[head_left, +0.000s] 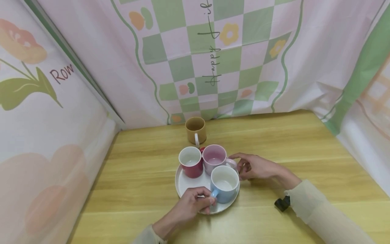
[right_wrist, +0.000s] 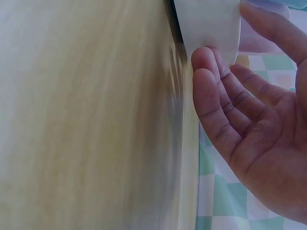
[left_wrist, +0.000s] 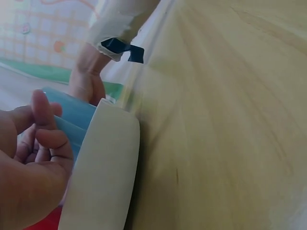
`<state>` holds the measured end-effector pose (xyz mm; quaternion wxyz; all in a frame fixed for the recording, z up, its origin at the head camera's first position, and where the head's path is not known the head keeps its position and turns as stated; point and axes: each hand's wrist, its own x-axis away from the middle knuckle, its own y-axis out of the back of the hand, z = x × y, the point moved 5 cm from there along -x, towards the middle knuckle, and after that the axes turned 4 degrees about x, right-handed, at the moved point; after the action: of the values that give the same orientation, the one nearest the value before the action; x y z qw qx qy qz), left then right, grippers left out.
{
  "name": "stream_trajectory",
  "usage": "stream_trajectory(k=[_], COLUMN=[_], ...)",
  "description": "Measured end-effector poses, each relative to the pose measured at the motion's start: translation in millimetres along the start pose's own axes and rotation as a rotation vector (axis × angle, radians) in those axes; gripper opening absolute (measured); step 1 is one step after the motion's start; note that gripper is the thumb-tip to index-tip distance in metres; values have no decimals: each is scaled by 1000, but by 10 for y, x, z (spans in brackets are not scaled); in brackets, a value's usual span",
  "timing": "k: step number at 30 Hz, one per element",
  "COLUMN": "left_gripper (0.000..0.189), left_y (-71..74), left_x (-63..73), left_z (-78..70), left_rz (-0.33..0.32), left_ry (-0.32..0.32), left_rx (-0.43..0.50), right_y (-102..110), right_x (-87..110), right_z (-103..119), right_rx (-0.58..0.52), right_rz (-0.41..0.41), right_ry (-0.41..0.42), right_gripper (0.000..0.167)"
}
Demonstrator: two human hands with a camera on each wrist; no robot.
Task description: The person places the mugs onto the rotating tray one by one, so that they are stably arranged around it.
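Observation:
A round white tray carries a dark red mug, a pink mug and a light blue mug. My left hand pinches the blue mug's handle at the tray's front. In the left wrist view, fingers curl beside the blue mug, above the tray's side wall. My right hand is at the tray's right edge, near the pink mug's handle. The right wrist view shows its relaxed fingertips at the tray wall, thumb by the rim.
Behind the tray, a brown mug with a white handle stands on the wooden table. Patterned cloth hangs along the table's back edge and both sides. A black clip-like piece hangs at the right cuff.

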<state>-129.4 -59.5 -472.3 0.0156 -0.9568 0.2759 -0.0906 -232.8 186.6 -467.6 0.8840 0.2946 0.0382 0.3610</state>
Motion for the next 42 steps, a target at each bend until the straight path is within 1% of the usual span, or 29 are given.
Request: stream_trajectory(k=[6,12,15,19,20,24,28,30,37,42], left_gripper=[23,18,15,14,15,21,23,23,25,24], left_y=[-21,-42,-47,-22,-12,31,36,21,-47,-79], left_x=[-1,8,7,9,11,19,16,18,30,20], left_z=[-45,-82,-102,-124,-126,-122,-98,-85,-59,-27], left_rz=[-6,6,4,-32,-42,-76,-86,-89,-113,-130], left_ry=[33,30,21,28,35,56,61,64,72,64], left_rx=[5,-29,-67,-124,-125,-104,-94,-82,11,21], right_y=[1,10,19,19,16,0,-14,-19,-24,-24], right_x=[-5,-3,3,7,8,12,12,11,13,9], right_z=[12,12,14,18,16,-1,-11,-11,1,2], right_rx=[5,1,-11,-13,-11,-15,-27,-32,-35,-37], right_rz=[4,8,10,13,15,22,25,28,37,39], right_ry=[11,10,7,4,2,-1,8,13,8,10], right_gripper=[71,72,73,75,75,76,77,78,78,78])
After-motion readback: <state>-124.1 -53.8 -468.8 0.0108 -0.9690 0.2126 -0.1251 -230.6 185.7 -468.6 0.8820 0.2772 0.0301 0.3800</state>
